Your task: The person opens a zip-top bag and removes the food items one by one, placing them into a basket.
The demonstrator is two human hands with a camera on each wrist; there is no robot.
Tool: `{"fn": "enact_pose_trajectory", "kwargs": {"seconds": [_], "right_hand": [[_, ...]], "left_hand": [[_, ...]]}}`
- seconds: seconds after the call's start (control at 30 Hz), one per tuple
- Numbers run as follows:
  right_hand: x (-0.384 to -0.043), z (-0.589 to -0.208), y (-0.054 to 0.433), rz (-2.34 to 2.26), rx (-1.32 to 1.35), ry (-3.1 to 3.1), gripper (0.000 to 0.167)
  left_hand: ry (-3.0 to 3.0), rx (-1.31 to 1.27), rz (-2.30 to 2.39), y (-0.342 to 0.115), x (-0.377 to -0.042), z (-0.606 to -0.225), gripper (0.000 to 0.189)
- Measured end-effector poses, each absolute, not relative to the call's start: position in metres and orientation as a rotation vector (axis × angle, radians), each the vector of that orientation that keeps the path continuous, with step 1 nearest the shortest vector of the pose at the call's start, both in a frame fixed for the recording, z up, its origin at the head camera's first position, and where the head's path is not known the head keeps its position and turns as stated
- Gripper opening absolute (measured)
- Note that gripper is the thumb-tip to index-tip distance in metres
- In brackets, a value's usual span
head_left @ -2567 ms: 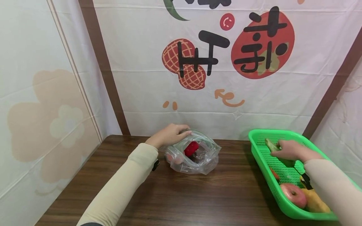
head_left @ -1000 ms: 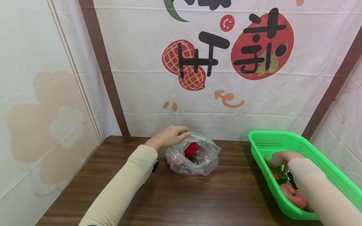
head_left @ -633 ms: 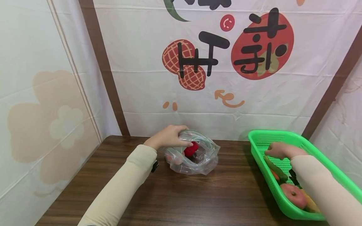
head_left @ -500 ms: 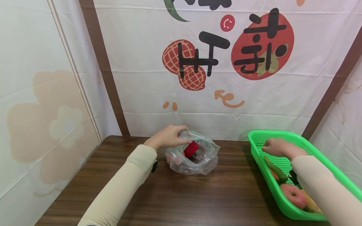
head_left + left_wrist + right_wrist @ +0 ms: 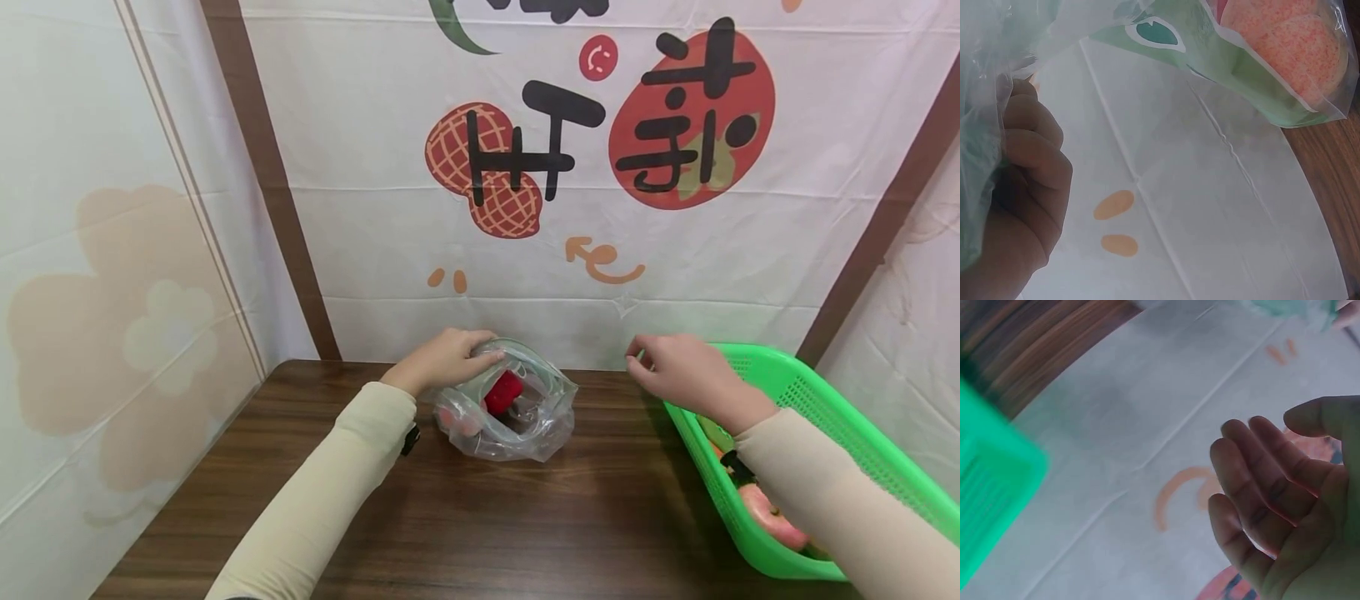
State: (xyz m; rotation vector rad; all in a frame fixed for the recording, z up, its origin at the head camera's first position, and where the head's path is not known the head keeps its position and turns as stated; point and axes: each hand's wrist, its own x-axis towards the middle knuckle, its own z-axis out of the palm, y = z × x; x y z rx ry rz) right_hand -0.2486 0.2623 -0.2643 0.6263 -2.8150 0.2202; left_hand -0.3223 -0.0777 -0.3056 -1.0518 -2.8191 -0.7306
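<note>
My left hand (image 5: 442, 364) grips the rim of a clear zip-top plastic bag (image 5: 551, 427) standing on the table. In the left wrist view, the curled fingers (image 5: 1038, 156) hold the bag's film. Inside the bag lie a red object (image 5: 502, 392) and a pinkish-orange speckled round thing (image 5: 1294, 56), like a peach. My right hand (image 5: 686, 375) hovers at the left rim of the green basket (image 5: 795, 379), holding nothing. Its fingers (image 5: 1260, 512) are loosely bent and apart in the right wrist view.
An apple (image 5: 768, 517) and a long green vegetable (image 5: 716, 433) lie in the basket, partly hidden by the right arm. Something orange shows beside them. The brown wooden table (image 5: 525, 525) meets a printed white cloth backdrop (image 5: 360, 233) behind.
My right hand was at the green vegetable, which now lies lower in the basket. It has since lifted away leftward, past the basket's rim. The left hand remains at the bag.
</note>
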Motion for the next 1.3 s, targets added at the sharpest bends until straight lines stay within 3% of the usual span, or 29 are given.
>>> {"fn": "enact_pose_trajectory", "kwargs": {"seconds": [0.37,0.67,1.03,1.3], "right_hand": [[-0.235,-0.271,0.201,0.308,1.025,-2.53,0.008],[-0.229,-0.283,0.163,0.285,1.17,-2.289,0.013],[-0.243,-0.3,0.129,0.191,1.296,-2.394,0.009],[-0.256,-0.307,0.109,0.189,1.253,-2.633,0.029]], "left_hand": [[-2.82,-1.035,-0.767,-0.078,-0.324,-0.305,0.04],[-2.808,-1.023,-0.789,-0.078,-0.324,-0.305,0.036],[-2.82,-1.021,-0.774,-0.077,-0.321,-0.305,0.04],[-2.847,-1.022,-0.804,-0.077,-0.318,-0.302,0.043]]}}
